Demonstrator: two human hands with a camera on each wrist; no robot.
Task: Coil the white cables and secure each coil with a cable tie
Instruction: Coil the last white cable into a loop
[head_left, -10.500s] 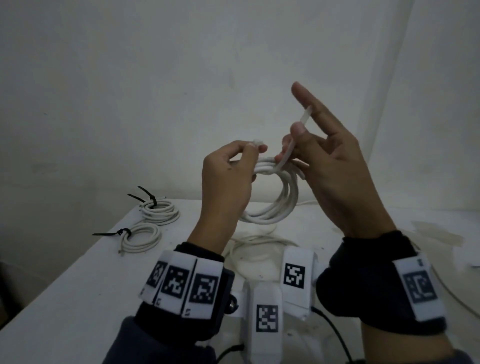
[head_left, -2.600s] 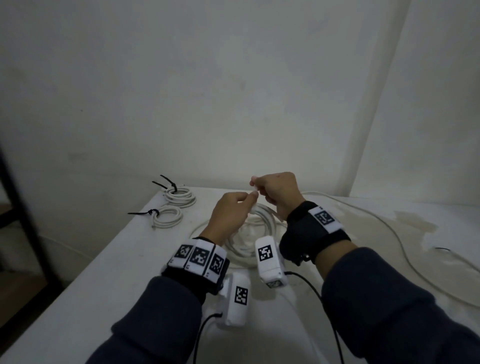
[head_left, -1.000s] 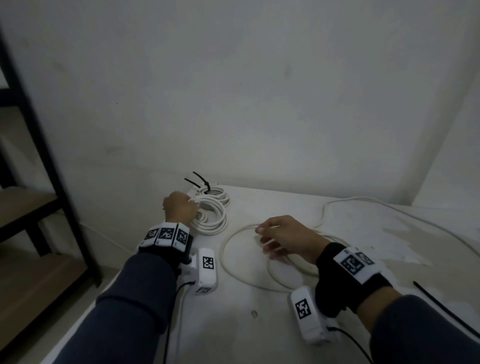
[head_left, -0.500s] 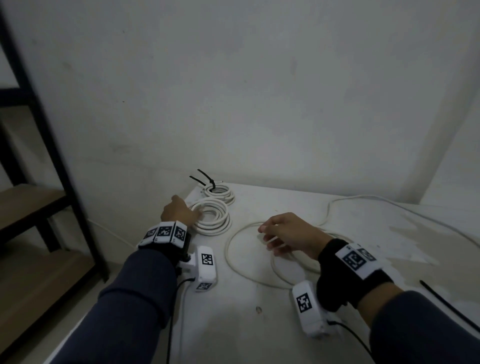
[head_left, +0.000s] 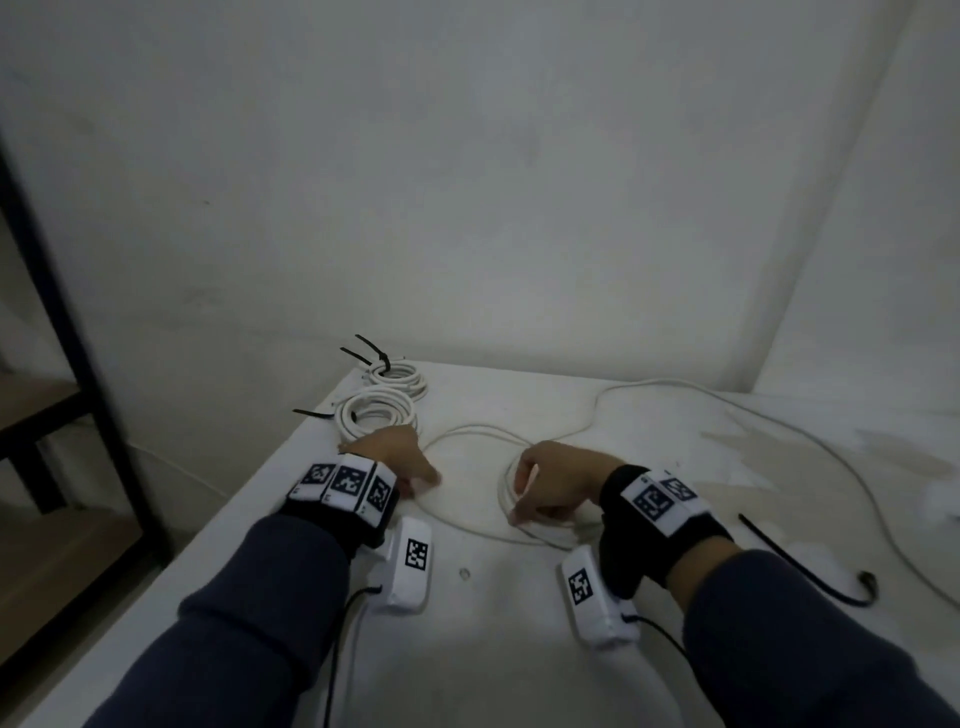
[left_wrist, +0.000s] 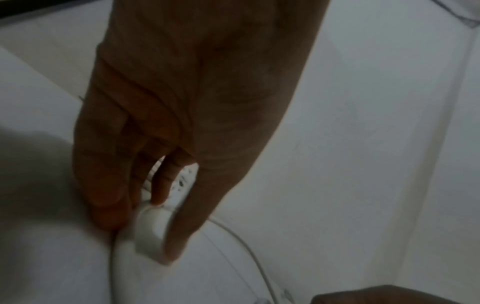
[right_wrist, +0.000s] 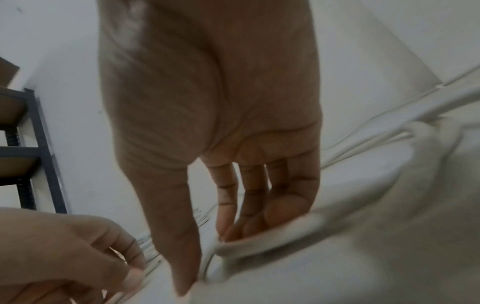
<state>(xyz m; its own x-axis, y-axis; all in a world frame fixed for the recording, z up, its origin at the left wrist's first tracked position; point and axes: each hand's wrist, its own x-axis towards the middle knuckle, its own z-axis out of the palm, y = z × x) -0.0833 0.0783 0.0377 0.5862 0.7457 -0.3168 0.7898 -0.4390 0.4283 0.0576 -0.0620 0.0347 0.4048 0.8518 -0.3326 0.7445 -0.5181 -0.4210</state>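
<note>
A loose white cable lies in wide loops on the white table and trails off to the right. My left hand is at the loop's left side. In the left wrist view the left hand pinches the cable's blocky white end between thumb and fingers. My right hand is at an inner loop, and in the right wrist view the right hand has its fingers curled round the cable. Tied white coils lie at the far left corner.
A black cable tie lies on the table to the right of my right arm. A dark metal shelf rack stands left of the table. Walls close the table's far side and right side.
My left hand has left the coils at the far left and come back to the loose cable, pinching its end. My right hand has drawn nearer and closed round a loop.
</note>
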